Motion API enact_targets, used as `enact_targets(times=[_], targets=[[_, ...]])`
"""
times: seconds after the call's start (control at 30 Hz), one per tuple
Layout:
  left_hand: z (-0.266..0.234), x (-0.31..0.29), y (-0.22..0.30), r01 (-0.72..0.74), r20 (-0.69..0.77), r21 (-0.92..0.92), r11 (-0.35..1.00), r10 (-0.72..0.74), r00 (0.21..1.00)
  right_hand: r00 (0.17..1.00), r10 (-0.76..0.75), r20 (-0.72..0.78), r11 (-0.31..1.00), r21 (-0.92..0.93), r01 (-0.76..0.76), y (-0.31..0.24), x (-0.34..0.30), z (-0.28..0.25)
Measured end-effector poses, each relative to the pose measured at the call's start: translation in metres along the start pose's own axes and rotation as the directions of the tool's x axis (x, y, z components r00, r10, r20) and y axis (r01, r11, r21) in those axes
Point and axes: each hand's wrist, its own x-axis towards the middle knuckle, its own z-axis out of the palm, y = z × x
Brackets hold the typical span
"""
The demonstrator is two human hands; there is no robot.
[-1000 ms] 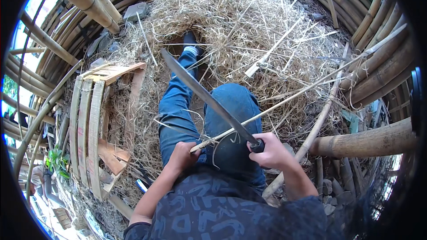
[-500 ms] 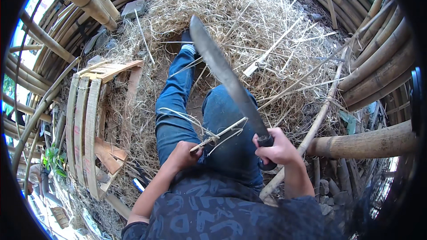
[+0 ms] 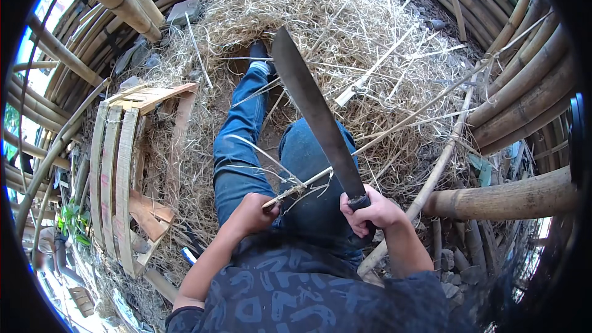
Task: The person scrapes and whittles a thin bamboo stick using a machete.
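Observation:
My right hand [image 3: 377, 213] is closed round the dark handle of a machete [image 3: 316, 108]. Its long, broad blade slants up and left, over my bent knee. In my left hand [image 3: 251, 214], by my thigh, a thin bamboo strip [image 3: 290, 192] is gripped near its end. From there the strip runs up and right to the blade, where they cross; whether they touch I cannot tell. Beyond the blade a long thin strip [image 3: 419, 112] carries on in the same line toward the right wall. Pale curled slivers [image 3: 317, 190] hang from the held part.
Pale bamboo shavings [image 3: 345, 18] are heaped ahead, around my outstretched foot. A slatted wooden crate [image 3: 112, 179] lies on the left. On the right, a thick bamboo pole [image 3: 505, 195] and a thinner pole [image 3: 441, 163] lie close to my right arm. Stacked bamboo [image 3: 524, 95] lines the sides.
The machete has shifted slightly left and down with my right hand, its flat turned more toward view. The blade now crosses the strip nearer its handle. My left hand has barely moved.

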Motion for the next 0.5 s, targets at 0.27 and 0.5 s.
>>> enact_targets(times=[0.27, 0.5], targets=[[-0.001, 0.004, 0.009, -0.093, -0.041, 0.018, 0.995, 0.094, 0.995, 0.955, -0.165, -0.247, 0.974, -0.196, 0.118, -0.011, -0.010, 0.006], [-0.010, 0.012, 0.014, -0.175, -0.121, 0.087, 0.981, 0.184, 0.975, 0.971, -0.133, -0.201, 0.984, -0.140, 0.106, -0.003, -0.009, 0.008]])
